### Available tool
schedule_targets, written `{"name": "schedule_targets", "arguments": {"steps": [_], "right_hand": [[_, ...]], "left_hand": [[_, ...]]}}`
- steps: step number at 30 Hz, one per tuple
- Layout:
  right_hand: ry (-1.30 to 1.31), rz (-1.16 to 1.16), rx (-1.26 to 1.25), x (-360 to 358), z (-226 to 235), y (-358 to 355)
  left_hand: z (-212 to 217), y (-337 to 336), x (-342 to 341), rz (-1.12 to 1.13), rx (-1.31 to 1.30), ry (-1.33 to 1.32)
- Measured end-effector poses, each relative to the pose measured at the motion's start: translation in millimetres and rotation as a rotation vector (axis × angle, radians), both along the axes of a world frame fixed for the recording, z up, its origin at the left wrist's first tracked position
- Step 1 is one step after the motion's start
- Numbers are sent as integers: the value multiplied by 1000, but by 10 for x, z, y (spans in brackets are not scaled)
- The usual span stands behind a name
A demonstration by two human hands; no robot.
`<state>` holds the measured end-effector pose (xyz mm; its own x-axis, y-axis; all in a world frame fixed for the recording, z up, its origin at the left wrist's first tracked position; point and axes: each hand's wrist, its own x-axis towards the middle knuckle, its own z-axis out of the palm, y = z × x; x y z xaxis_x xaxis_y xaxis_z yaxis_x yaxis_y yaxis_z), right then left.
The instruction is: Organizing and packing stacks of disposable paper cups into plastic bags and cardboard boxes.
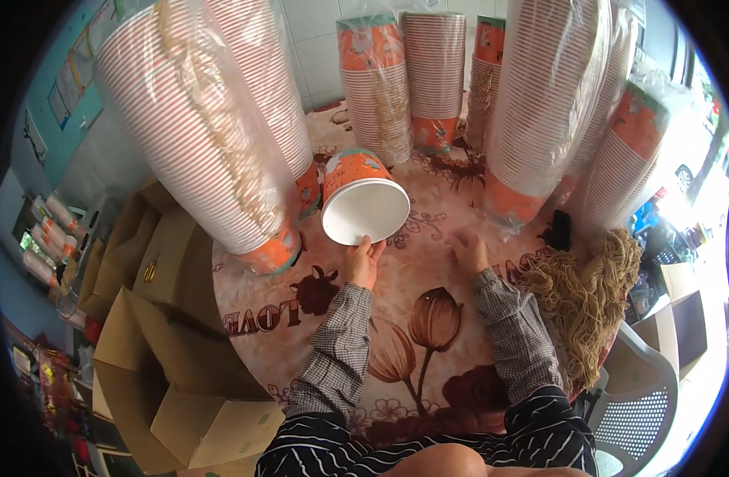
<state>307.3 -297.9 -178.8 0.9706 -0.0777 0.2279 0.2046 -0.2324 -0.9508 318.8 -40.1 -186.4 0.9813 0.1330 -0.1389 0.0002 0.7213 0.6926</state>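
Observation:
An orange paper bowl [366, 213] with a white inside is tilted on the table, its round mouth facing me. My left hand [365, 263] pinches the near lower edge of its rim. To the right, my right hand [468, 250] is over the tablecloth with nothing in it, fingers loosely apart. Tall stacks of the same bowls in clear plastic stand around: a large stack [193, 119] leans in at the left, another stack [539, 103] rises at the right. Beyond the bowl is a shorter stack [374, 95].
A bundle of tan string [583, 298] hangs over the table's right edge, beside a small black object [558, 230]. Open cardboard boxes [182, 397] stand at the lower left. A grey plastic chair [639, 397] is at the right. The round table wears a flowered cloth [428, 374].

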Motion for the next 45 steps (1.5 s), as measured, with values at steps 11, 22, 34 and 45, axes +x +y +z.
{"name": "schedule_targets", "arguments": {"steps": [11, 22, 34, 45], "right_hand": [[-333, -630, 326, 213, -733, -1265], [-105, -396, 309, 224, -520, -985], [-141, -781, -225, 308, -532, -972], [-135, -721, 308, 412, -672, -1185]], "left_hand": [[68, -242, 100, 147, 107, -18], [-99, -184, 258, 142, 139, -16], [-135, -132, 314, 126, 113, -46], [-120, -179, 331, 151, 140, -31]]}}
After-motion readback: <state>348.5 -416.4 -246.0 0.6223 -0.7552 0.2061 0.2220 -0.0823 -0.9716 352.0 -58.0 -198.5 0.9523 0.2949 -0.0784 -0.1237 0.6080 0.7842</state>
